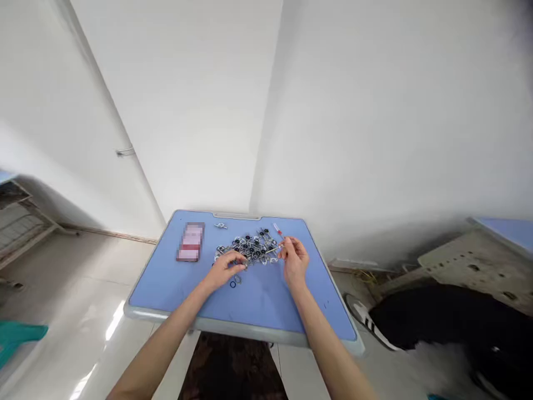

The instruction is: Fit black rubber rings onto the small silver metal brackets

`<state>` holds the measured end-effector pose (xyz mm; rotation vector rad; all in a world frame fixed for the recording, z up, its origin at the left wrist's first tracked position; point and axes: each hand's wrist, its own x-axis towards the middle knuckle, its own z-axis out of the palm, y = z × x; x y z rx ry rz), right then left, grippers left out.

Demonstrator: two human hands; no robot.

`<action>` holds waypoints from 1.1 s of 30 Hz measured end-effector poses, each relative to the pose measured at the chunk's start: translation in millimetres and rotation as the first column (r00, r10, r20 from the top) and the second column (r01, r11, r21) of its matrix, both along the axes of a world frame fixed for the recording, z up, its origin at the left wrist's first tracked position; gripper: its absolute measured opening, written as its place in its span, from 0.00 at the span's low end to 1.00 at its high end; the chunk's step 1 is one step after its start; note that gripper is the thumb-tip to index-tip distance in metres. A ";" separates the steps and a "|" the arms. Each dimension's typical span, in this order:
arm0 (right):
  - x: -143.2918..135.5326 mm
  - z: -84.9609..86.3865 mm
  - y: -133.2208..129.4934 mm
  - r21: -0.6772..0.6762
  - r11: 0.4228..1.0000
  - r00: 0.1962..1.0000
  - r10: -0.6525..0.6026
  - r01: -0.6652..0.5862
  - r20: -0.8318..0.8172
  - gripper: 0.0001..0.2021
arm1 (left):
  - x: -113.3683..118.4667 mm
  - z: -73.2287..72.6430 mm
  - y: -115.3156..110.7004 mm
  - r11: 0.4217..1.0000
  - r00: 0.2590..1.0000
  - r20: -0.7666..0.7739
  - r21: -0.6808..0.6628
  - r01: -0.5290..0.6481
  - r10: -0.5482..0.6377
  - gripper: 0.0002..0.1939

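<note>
With our left hand [225, 270] we are pinching a small metal part [245, 263]; with our right hand [295, 261] we are pinching a thin rod [272, 250], slanting toward the pile of metal parts [253, 248] lying mid-worktop [258, 303]. Two loose rings [232, 284] are lying nearer us.

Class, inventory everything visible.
desk: one, blue, centre
phone: one, pinkish, desk's left
small parts: many, silver/black, heaped centrally
loose part: one, silver, desk's back
rings: about two, black/silver, desk's front
stick: one, red/white, desk's right
rod: one, silver, by right hand
wall: one, white, behind
handle: one, silver, wall's left
side desks: two, blue, edges
stool: one, teal, left
leg: one, black, grey shoe, right
floor: one, pale, below
left hand: one, at parts
right hand: one, desk's right
</note>
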<state>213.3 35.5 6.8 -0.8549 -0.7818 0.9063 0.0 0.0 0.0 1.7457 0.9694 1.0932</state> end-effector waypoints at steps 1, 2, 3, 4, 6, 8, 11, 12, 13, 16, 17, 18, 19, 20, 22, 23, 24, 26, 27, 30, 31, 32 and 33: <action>-0.7 -0.1 -0.1 -0.005 1.000 1.000 0.000 0.000 0.005 0.15 | -1.6 -1.1 0.8 0.999 0.999 0.034 -0.033 -0.004 0.006 0.16; -1.3 -0.2 -0.2 -0.009 1.000 1.000 0.000 0.000 0.012 0.15 | -3.0 -2.1 1.7 0.998 0.998 0.067 -0.064 -0.004 0.008 0.18; -2.0 -0.3 -0.5 -0.012 1.000 1.000 0.003 -0.003 0.020 0.16 | -4.1 -2.9 2.4 0.996 0.995 0.099 -0.091 0.001 0.008 0.19; -2.7 -0.2 -0.8 -0.014 1.000 1.000 0.007 -0.007 0.030 0.16 | -4.9 -3.5 3.1 0.993 0.991 0.131 -0.115 0.010 0.005 0.20; -3.9 0.1 -1.7 -0.017 1.000 0.998 0.021 -0.020 0.054 0.16 | -5.6 -3.7 3.9 0.988 0.980 0.198 -0.150 0.047 -0.016 0.21; -5.3 0.8 -3.1 -0.019 0.999 0.995 0.041 -0.040 0.086 0.16 | -6.1 -2.6 4.0 0.983 0.970 0.242 -0.172 0.069 -0.026 0.21; -8.1 2.4 -5.9 -0.020 0.997 0.988 0.073 -0.071 0.134 0.17 | -8.0 0.7 2.9 0.980 0.961 0.276 -0.186 0.075 -0.021 0.21; -9.4 2.9 -7.0 -0.020 0.997 0.985 0.083 -0.080 0.148 0.17 | -9.0 1.8 2.3 0.978 0.959 0.282 -0.190 0.084 -0.027 0.20; -10.8 3.5 -7.9 -0.020 0.996 0.982 0.091 -0.089 0.164 0.17 | -10.2 2.7 1.8 0.976 0.957 0.288 -0.194 0.094 -0.035 0.20; -14.7 5.0 -10.2 -0.020 0.994 0.973 0.108 -0.106 0.206 0.16 | -12.3 3.7 0.5 0.975 0.958 0.279 -0.189 0.117 -0.061 0.20; -15.7 5.5 -10.8 -0.020 0.994 0.970 0.111 -0.109 0.217 0.16 | -12.2 3.6 -0.2 0.979 0.967 0.247 -0.174 0.109 -0.064 0.19; -16.4 6.1 -11.3 -0.019 0.994 0.966 0.113 -0.112 0.231 0.15 | -11.4 3.3 -1.1 0.985 0.979 0.194 -0.148 0.089 -0.060 0.19; -16.9 6.8 -11.9 -0.018 0.993 0.962 0.115 -0.114 0.248 0.15 | -10.0 3.2 -2.2 0.992 0.991 0.122 -0.108 0.065 -0.052 0.17; -17.2 7.6 -12.6 -0.014 0.993 0.956 0.115 -0.116 0.270 0.15 | -8.0 3.1 -3.7 0.997 0.998 0.034 -0.056 0.045 -0.043 0.16; -17.4 9.4 -14.8 0.001 0.993 0.938 0.109 -0.116 0.328 0.13 | -3.1 3.4 -7.3 0.997 0.987 -0.161 0.068 0.040 -0.029 0.12; -17.4 10.2 -16.4 0.013 0.993 0.927 0.103 -0.116 0.361 0.13 | -0.5 3.8 -9.2 0.990 0.966 -0.256 0.124 0.061 -0.027 0.10; -17.5 10.9 -18.4 0.027 0.993 0.914 0.097 -0.117 0.394 0.12 | 1.8 4.3 -11.0 0.982 0.941 -0.339 0.167 0.088 -0.026 0.09; -18.0 11.7 -22.9 0.060 0.989 0.885 0.091 -0.132 0.458 0.10 | 5.3 4.9 -13.6 0.968 0.890 -0.456 0.217 0.129 -0.017 0.08; -18.5 11.8 -25.4 0.075 0.986 0.870 0.092 -0.146 0.485 0.09 | 6.4 4.9 -14.3 0.964 0.872 -0.490 0.226 0.137 -0.009 0.08; -21.2 11.9 -32.8 0.107 0.975 0.820 0.102 -0.195 0.563 0.08 | 7.3 3.1 -13.8 0.963 0.847 -0.531 0.237 0.126 0.020 0.07; -22.4 12.2 -34.9 0.118 0.970 0.799 0.102 -0.211 0.593 0.07 | 7.2 2.0 -13.1 0.963 0.843 -0.537 0.241 0.123 0.027 0.07; -23.7 12.7 -36.8 0.132 0.965 0.775 0.098 -0.228 0.625 0.07 | 7.1 0.8 -12.4 0.961 0.841 -0.540 0.247 0.123 0.031 0.07; -25.1 13.4 -38.5 0.148 0.958 0.750 0.092 -0.247 0.655 0.07 | 7.1 -0.6 -11.6 0.959 0.841 -0.541 0.253 0.126 0.032 0.08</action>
